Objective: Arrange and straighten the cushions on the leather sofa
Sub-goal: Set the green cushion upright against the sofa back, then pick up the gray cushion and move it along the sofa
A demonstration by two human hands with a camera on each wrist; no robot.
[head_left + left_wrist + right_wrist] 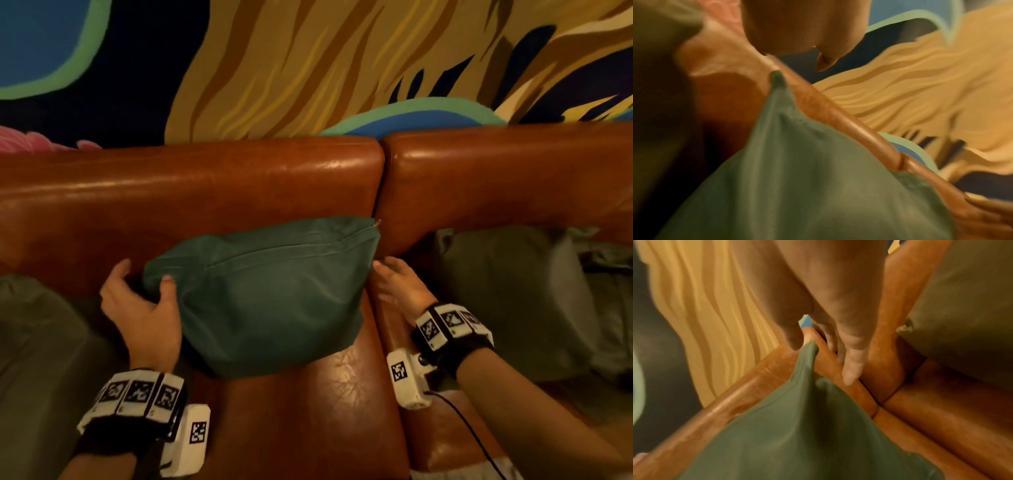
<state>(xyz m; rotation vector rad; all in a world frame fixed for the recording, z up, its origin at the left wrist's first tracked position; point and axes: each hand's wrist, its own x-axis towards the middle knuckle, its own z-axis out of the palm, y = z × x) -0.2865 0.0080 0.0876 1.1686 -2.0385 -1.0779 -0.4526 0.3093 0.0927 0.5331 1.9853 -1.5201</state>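
A teal cushion [270, 291] leans upright against the backrest of the brown leather sofa [205, 185], just left of the seam between two back sections. My left hand [145, 279] cups its upper left corner. The thumb touches the front, and the fingers curve behind with a gap. In the left wrist view that cushion corner [778, 78] stands free below the left hand [818, 56]. My right hand [387, 270] is at the cushion's right edge with loosely straight fingers. In the right wrist view the right hand [822, 360] lies beside the cushion's pointed corner [809, 350] without pinching it.
An olive-grey cushion [507, 294] lies against the backrest on the right section. Another dull green cushion [41, 342] lies at the far left. Bare leather seat [325, 411] shows in front of the teal cushion. A painted wall [308, 68] rises behind the sofa.
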